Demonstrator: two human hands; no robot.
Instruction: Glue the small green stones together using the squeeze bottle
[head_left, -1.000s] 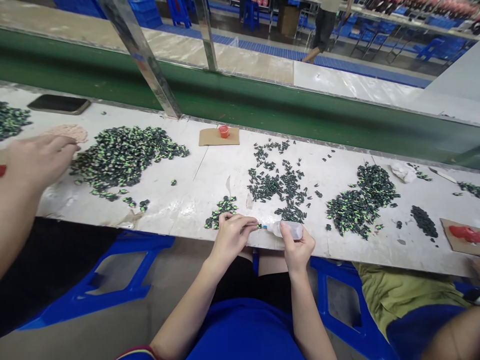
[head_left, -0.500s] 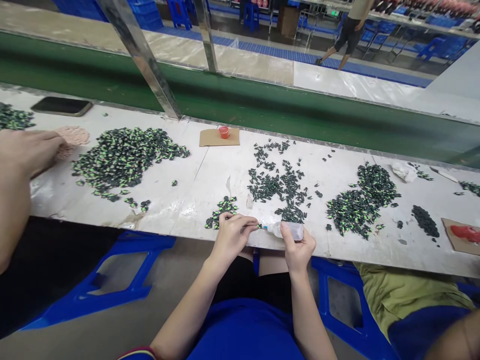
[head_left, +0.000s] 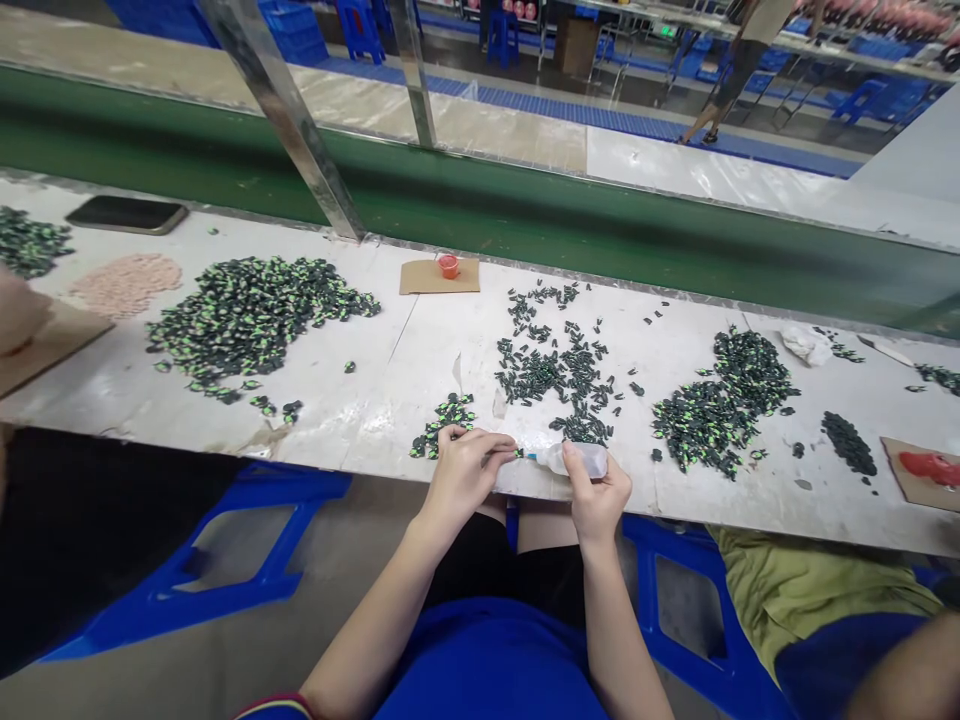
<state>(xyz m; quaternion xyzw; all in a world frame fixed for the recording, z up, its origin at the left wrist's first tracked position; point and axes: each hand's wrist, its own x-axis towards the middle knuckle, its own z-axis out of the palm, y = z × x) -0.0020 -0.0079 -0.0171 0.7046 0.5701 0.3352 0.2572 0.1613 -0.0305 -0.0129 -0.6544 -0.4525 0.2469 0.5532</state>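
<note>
At the counter's near edge: a small dark piece (head_left: 519, 453) is held just above the counter (head_left: 375, 400), between the two hands.
Left hand: the piece is pinched in the closed fingertips of the left hand (head_left: 466, 465).
Right hand: a translucent bottle (head_left: 583, 460) is gripped by the right hand (head_left: 600, 495), tilted nearly level.
Blue tip: the blue tip (head_left: 532, 456) is pointed at the piece; whether they are touching cannot be told.
Beside the left hand: a small green-and-black pile (head_left: 442, 422) is seen.
Beyond the bottle: loose dark pieces (head_left: 551, 370) are spread out.
Right side: a dense dark heap (head_left: 720, 400) is gathered.
Left side: a large green-flecked heap (head_left: 255, 310) is placed near pale pink bits (head_left: 131, 284).
Far edge: a red cup (head_left: 448, 266) is set on cardboard (head_left: 417, 278).
</note>
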